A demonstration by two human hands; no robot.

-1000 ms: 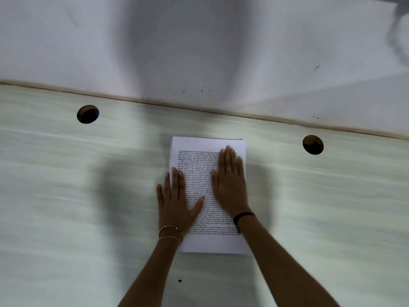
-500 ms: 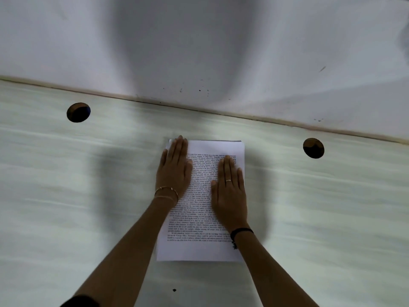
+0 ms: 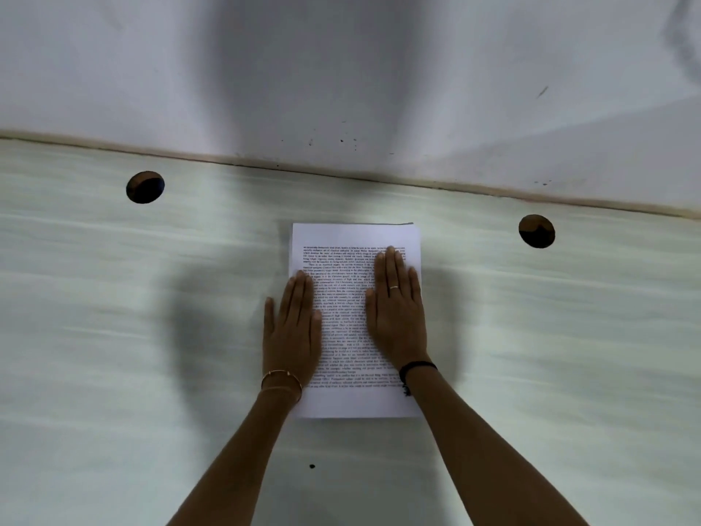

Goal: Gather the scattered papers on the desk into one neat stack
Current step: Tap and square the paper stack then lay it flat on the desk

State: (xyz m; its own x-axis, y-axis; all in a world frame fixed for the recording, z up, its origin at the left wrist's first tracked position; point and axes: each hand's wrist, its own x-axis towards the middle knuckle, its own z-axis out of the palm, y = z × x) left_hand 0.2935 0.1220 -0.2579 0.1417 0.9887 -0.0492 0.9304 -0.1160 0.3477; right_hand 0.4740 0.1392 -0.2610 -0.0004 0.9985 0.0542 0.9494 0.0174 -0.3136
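A stack of white printed papers (image 3: 347,237) lies squared in the middle of the pale desk (image 3: 113,336), its short edge toward the wall. My left hand (image 3: 292,328) rests flat, palm down, on the stack's left edge, partly over the desk. On the right half of the top sheet my right hand (image 3: 396,309) lies flat, fingers together. Neither hand grips anything. A sliver of a lower sheet shows at the stack's top right corner.
Two round cable holes sit in the desk, one at the far left (image 3: 145,186) and one at the far right (image 3: 536,230). A white wall (image 3: 341,70) rises directly behind the desk's far edge. A small dark speck (image 3: 312,466) lies near me.
My left hand slid from the stack's top left corner back down to its left edge. The right hand stayed flat on the right half.
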